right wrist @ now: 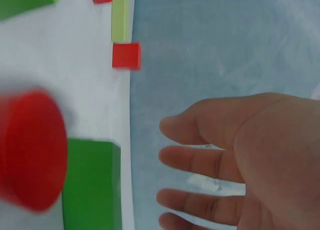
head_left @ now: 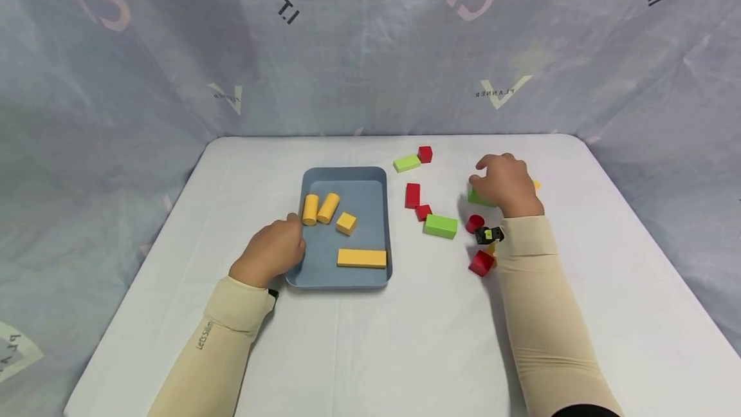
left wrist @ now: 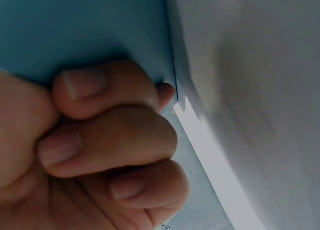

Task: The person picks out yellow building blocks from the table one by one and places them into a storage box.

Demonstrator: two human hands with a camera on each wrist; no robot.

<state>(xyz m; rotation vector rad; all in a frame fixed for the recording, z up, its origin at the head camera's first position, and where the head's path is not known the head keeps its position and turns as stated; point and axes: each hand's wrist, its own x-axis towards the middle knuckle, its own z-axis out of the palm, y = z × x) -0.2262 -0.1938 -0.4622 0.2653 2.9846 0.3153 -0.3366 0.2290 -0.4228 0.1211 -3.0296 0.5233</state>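
Tray (head_left: 365,192) left of centre on the worktop (head_left: 359,352), long sides running near to far. Inside it, yellow only: two cylinders (head_left: 310,210) along its left edge, a small cube (head_left: 346,223) about mid-tray, a long bar (head_left: 361,259) by its near right corner. Reads as a gathering of yellow pieces, partly done (inference from colour alone). Left to bring in, on that reading: a far yellow piece (head_left: 537,184) beside the right hand (head_left: 508,186), towards the worktop's right edge, and a near yellow piece (head_left: 491,251) against a red cube (head_left: 482,263). Also outside: red cylinder (head_left: 475,223), bright green block (head_left: 440,226), red bar (head_left: 413,195), light green slab (head_left: 407,163) by the worktop's far edge. Left hand (head_left: 272,250) at tray's left edge, fingers curled in, seemingly gripping the rim; exact contact hidden by the hand itself. Right hand well spread, fingers parted, nothing in its grasp, above a dark green block (head_left: 480,198); whether it touches, cannot tell. Hard to make out: shapes of both outer yellow pieces, mostly covered by hand and cuff (head_left: 527,237). Left wrist view dim, no blocks in it; right wrist view cuts off red cylinder and dark green block.
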